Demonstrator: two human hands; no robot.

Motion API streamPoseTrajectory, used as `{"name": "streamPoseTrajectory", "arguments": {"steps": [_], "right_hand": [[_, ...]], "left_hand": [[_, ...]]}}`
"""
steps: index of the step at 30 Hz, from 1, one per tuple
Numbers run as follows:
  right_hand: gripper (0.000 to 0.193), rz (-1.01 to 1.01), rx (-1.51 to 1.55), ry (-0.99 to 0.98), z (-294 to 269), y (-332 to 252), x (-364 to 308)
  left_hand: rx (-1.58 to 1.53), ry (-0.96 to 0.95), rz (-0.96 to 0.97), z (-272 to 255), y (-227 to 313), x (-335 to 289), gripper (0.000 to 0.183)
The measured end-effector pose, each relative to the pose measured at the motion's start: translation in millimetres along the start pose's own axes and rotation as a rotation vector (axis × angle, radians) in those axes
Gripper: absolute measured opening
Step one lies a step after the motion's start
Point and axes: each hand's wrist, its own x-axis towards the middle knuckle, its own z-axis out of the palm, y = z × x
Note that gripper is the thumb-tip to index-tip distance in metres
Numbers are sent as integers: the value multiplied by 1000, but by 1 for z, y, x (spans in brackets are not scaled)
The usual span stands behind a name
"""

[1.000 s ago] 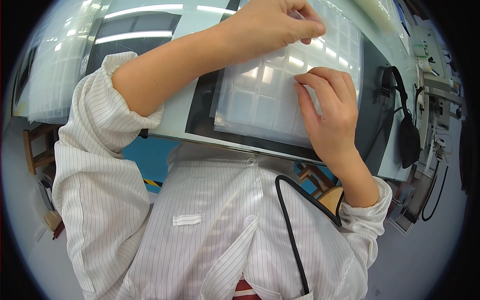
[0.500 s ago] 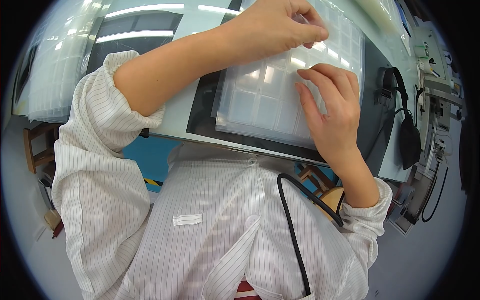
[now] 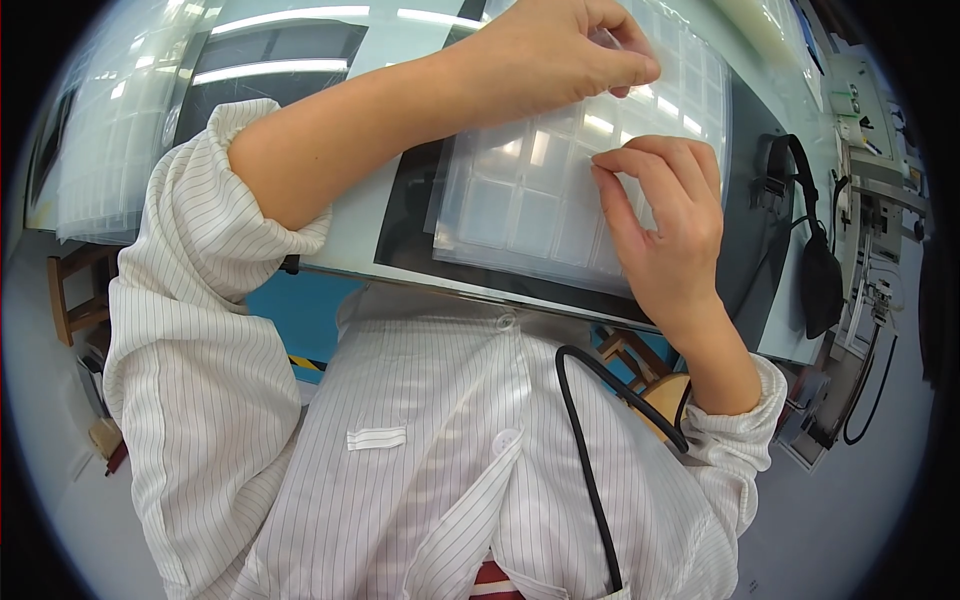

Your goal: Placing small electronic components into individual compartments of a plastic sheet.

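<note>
Right fingers [image 3: 641, 161] nearly pinched — over clear sheets [image 3: 487, 217]

Head view faces down at hands [image 3: 672, 222]

Before me on the table [image 3: 350, 215], a stack of pocket sheets [image 3: 497, 220] lies on a mat [image 3: 408, 215]. My left hand [image 3: 550, 55] is over its far part, my right hand [image 3: 675, 215] over its near right side. Left sits another sheet pile [image 3: 110, 150]; right, a strapped pouch [image 3: 820, 290].
</note>
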Motion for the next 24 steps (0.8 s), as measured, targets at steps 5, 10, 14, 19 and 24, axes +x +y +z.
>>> {"name": "streamPoseTrajectory", "arguments": {"steps": [5, 10, 14, 19, 24], "right_hand": [[12, 32, 91, -17, -6, -1, 10], [8, 190, 161, 133, -29, 8, 24], [9, 208, 135, 211, -24, 15, 25], [9, 196, 148, 197, -13, 6, 21], [15, 19, 48, -9, 9, -11, 14]], "left_hand": [[-30, -16, 110, 2, -4, 1, 27], [-86, -181, 16, 1, 0, 2, 32], [-31, -197, 92, 11, 14, -13, 32], [-205, -19, 151, -11, 1, 3, 27], [-133, 121, 109, -16, -13, 15, 25]]}}
